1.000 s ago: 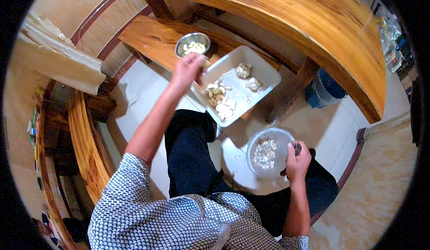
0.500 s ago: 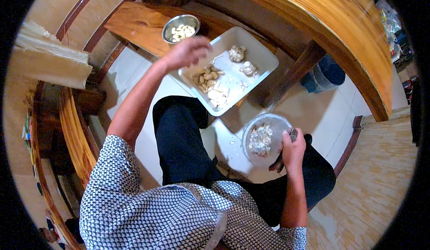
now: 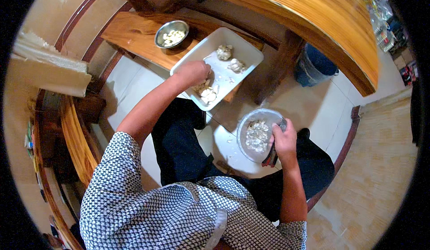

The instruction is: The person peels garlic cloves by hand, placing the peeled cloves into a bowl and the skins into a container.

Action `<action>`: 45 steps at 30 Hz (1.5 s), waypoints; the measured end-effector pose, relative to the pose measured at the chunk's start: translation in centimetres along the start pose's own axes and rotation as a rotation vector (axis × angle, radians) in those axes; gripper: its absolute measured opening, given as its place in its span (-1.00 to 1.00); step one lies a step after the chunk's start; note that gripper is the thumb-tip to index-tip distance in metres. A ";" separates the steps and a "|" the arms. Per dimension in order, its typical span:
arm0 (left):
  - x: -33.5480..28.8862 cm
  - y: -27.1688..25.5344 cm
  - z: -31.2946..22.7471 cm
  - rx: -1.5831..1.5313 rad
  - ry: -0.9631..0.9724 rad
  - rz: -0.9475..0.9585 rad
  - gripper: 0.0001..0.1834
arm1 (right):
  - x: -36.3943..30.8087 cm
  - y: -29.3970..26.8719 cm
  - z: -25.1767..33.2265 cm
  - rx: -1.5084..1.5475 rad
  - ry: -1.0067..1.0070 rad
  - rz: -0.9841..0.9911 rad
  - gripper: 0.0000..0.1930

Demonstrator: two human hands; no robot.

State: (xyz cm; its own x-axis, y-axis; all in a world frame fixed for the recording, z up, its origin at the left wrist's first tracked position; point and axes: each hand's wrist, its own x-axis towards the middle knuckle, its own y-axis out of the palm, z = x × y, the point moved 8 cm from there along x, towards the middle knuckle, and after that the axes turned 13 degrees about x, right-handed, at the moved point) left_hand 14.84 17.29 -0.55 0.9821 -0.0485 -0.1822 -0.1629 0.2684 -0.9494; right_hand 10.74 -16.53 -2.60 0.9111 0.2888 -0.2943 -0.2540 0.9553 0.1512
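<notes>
My left hand (image 3: 195, 73) reaches down into a white plastic tray (image 3: 181, 65), its fingers curled together over garlic cloves (image 3: 207, 94); what they grip, if anything, is hidden. Two whole garlic bulbs, one at the far side (image 3: 224, 52) and one nearer the right wall (image 3: 236, 65), lie in the same tray. My right hand (image 3: 285, 139) is closed round a narrow dark tool with a reddish end (image 3: 269, 158), its exact kind unclear. Under that hand is a translucent round tub (image 3: 242, 146) with papery garlic skins (image 3: 257, 135) in it.
A steel bowl (image 3: 185, 27) of peeled cloves stands on the low wooden bench (image 3: 134, 27), left of the tray. A curved wooden tabletop (image 3: 286, 6) arches overhead at the back. A dark blue bin (image 3: 309, 66) stands back right. Scraps lie on the tiled floor (image 3: 215, 135).
My left hand has come down from beside the steel bowl into the tray, onto the cloves. My right hand keeps its hold on the dark tool. The whole view has shifted slightly.
</notes>
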 end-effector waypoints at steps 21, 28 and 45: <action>-4.1 -7.1 -12.3 -1.665 -0.030 0.167 -0.86 | -0.7 0.1 1.8 0.173 -0.033 0.071 -0.80; -5.3 -4.7 -21.2 -1.964 0.100 0.308 -0.79 | -1.0 0.3 1.6 0.280 -0.100 0.155 -0.82; -5.5 -3.1 -22.2 -1.930 0.205 0.437 -0.68 | -0.1 0.3 1.5 0.096 -0.229 0.091 -0.82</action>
State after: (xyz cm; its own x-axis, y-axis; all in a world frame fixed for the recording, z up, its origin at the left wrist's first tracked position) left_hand 7.88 -4.67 -2.27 0.8536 -0.4071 -0.3250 -0.3522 -0.9107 0.2156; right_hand 11.03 -16.34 -1.07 0.9385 0.3407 -0.0563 -0.3158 0.9127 0.2593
